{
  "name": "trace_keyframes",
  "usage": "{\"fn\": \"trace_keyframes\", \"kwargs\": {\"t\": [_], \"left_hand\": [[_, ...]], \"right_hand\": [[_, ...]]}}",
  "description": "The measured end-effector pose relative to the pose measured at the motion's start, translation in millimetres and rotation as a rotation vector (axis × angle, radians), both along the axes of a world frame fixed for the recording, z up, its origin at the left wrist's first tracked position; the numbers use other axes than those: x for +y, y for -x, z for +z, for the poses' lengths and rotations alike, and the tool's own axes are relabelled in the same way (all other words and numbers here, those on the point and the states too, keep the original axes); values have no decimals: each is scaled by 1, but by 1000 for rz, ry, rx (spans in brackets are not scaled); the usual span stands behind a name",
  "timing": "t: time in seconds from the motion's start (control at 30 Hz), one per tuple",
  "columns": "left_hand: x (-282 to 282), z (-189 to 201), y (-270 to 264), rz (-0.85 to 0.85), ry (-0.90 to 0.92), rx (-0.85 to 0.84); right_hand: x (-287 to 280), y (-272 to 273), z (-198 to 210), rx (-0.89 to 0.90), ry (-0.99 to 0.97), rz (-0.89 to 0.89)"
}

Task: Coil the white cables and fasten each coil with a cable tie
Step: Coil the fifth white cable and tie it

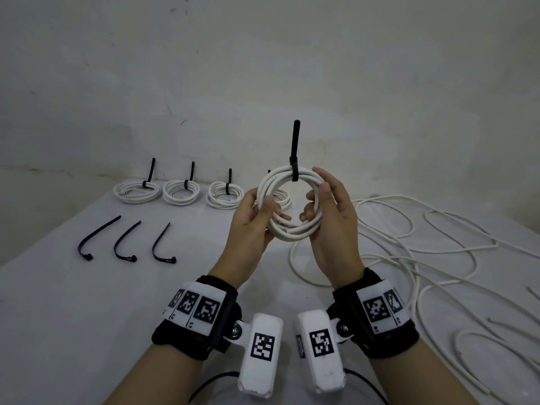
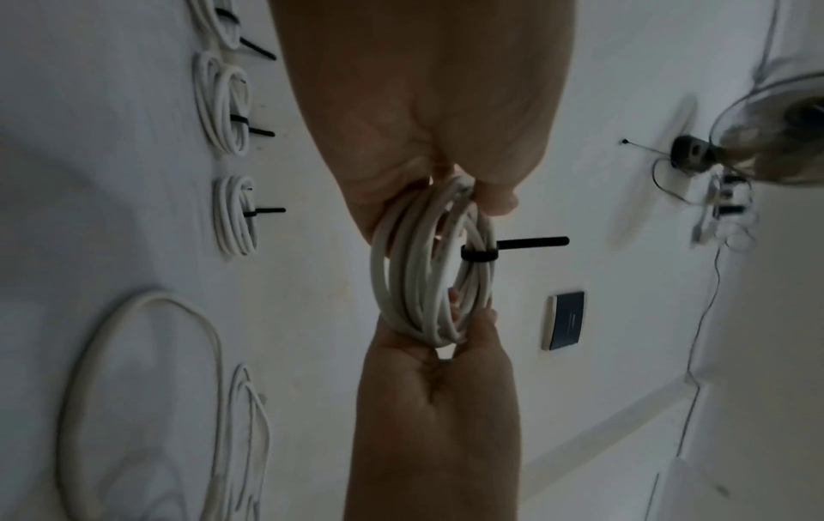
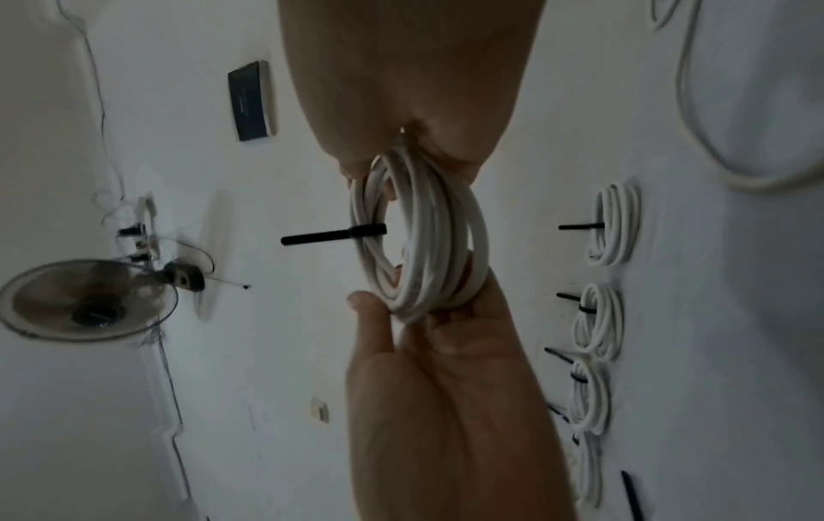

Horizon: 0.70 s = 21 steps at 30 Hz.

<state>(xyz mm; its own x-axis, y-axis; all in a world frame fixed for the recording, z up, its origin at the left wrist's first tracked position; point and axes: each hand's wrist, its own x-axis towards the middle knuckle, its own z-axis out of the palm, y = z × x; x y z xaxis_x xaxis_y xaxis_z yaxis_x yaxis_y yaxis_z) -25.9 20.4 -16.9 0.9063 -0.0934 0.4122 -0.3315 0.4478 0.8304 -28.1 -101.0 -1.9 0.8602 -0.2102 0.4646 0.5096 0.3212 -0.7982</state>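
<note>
Fingers (image 1: 327, 197) of our right hand (image 1: 333, 226) and left hand (image 1: 251, 226) curled around opposite sides of a white cable coil (image 1: 289, 232), raised above the table (image 1: 58, 317). Its black cable tie (image 1: 295, 150) stood upright at the top. Our hands partly hid a fourth tied coil (image 1: 282, 197) behind; loose cable (image 1: 409, 258) ran off frame at right.

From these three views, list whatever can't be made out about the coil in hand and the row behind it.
- Fourth finished coil: head view, mostly hidden behind the held coil and left hand.
- Black tie on the held coil: whether its lock is fully tight is too small to tell, any view.
- Loose cable: head view, cut off by the right edge.
</note>
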Motion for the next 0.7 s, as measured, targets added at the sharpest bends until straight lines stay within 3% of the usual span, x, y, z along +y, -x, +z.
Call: {"fn": "trace_keyframes", "kwargs": {"t": [0.33,0.47,0.53,0.6,0.7], "left_hand": [[21,4,-14,150,-84,41],[33,3,-31,203,-97,164],[39,0,-48,203,-82,262],[43,-3,-68,193,-78,361],[39,-12,-93,175,-125,481]], "right_hand": [[27,-25,-13,47,21,66],[24,-37,-35,154,111,92],[15,-44,-49,178,322,-35],[1,-52,-59,205,719,-183],[-15,-58,-71,308,1224,-215]]}}
